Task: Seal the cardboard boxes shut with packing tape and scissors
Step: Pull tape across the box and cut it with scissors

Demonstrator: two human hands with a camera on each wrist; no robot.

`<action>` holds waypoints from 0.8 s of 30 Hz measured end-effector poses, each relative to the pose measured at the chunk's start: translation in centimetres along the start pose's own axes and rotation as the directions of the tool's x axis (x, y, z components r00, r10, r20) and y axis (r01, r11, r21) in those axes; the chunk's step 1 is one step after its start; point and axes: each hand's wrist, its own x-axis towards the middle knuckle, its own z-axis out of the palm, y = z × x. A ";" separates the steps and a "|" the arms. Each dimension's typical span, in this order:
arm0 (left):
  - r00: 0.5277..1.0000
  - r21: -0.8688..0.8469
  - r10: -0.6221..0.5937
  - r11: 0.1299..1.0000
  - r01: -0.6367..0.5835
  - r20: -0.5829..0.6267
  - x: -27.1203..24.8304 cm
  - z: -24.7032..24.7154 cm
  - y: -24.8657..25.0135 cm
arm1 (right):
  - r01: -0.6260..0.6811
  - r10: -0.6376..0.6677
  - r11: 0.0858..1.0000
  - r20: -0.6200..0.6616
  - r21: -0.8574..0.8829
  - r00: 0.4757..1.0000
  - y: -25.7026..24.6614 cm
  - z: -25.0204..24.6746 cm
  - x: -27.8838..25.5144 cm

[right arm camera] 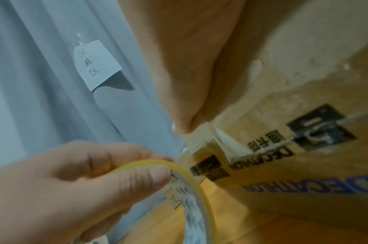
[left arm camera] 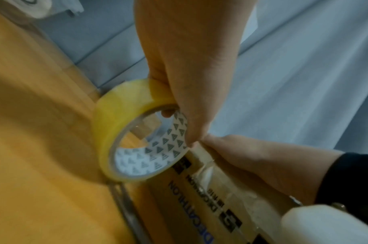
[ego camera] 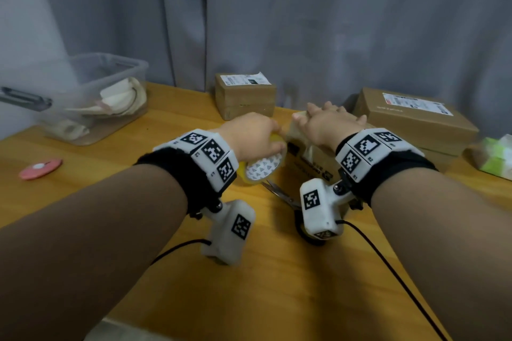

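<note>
My left hand grips a roll of yellowish packing tape just left of a printed cardboard box in the middle of the table. The right hand lies flat on the box top, fingers straight. In the left wrist view the left hand pinches the roll at its rim, and the right hand presses its thumb on a strip of tape at the box edge. Scissors lie on the table in front of the box, partly hidden by the right wrist camera.
A small labelled box stands at the back centre and a larger flat box at the back right. A clear plastic bin sits back left, a pink disc at the left, a green pack far right. Grey curtain behind.
</note>
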 end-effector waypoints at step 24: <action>0.995 -0.073 -0.052 0.996 0.058 0.084 -0.6 1.3 -0.7 | 0.102 -0.107 0.994 -0.126 -0.046 0.986 0.0 0.7 -0.1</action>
